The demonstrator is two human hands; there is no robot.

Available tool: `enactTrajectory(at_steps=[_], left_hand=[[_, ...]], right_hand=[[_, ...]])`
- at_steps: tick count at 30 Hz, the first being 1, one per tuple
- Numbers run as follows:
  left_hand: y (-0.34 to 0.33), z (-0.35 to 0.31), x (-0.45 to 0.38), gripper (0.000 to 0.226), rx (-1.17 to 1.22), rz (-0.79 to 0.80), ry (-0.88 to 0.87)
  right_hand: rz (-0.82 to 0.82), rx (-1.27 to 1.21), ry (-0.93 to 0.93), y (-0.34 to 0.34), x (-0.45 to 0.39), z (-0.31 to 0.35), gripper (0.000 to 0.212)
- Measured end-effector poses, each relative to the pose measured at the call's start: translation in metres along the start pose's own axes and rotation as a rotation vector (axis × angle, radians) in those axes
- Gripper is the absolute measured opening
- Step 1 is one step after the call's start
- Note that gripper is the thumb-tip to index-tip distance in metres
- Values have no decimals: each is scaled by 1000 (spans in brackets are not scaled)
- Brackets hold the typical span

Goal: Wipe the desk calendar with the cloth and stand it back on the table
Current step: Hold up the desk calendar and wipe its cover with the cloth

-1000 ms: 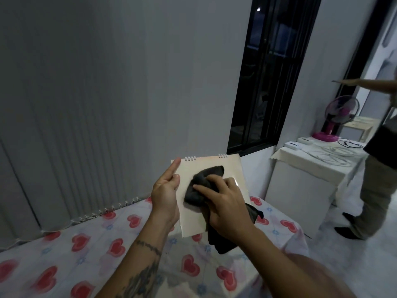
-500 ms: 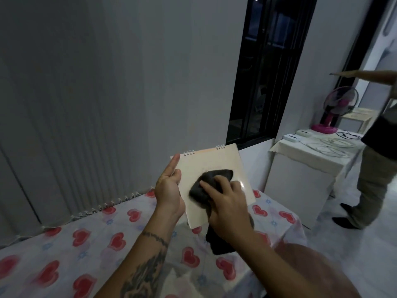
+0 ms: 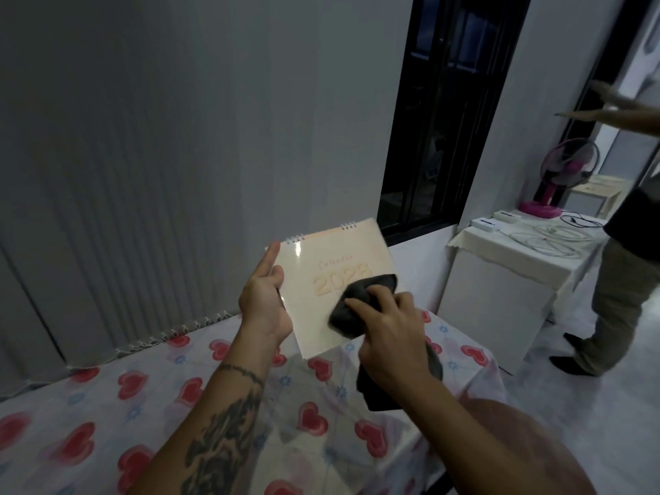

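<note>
A cream spiral-bound desk calendar [image 3: 321,266] marked 2023 is held up in the air above the table [image 3: 107,405], tilted with its cover toward me. My left hand [image 3: 262,305] grips its left edge, index finger stretched along the side. My right hand [image 3: 389,337] presses a dark grey cloth [image 3: 360,305] against the lower right of the cover; the loose end of the cloth hangs down below my palm.
The table has a white covering with red hearts and stands against a grey wall. To the right is a white cabinet [image 3: 500,298] with cables and a pink fan [image 3: 560,173]. Another person [image 3: 621,280] stands at the far right with an arm stretched out.
My right hand has slid the cloth from the upper middle of the cover down to its lower right, uncovering the 2023 lettering. The calendar has risen slightly in view.
</note>
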State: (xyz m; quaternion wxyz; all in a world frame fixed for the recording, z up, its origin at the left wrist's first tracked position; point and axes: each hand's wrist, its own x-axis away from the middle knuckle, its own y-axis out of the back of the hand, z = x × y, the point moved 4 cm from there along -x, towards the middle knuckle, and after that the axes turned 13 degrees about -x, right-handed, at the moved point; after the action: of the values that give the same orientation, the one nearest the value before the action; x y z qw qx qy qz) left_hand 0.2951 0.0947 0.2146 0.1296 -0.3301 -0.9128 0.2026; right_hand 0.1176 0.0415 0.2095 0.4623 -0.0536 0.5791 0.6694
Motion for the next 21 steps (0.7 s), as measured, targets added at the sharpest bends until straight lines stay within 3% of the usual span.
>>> enactTrajectory(at_steps=[6,12,21], left_hand=[[-6,14,1,43,44,37,62],[5,7,-3,41,-32,32,14],[-21,10,4,36,-426,21,-271]], right_hand=[[106,-25,131,-9,2,8,55],[18,77,-79,10,-6,-41,59],[-21,-33,36,3,-6,-17,45]])
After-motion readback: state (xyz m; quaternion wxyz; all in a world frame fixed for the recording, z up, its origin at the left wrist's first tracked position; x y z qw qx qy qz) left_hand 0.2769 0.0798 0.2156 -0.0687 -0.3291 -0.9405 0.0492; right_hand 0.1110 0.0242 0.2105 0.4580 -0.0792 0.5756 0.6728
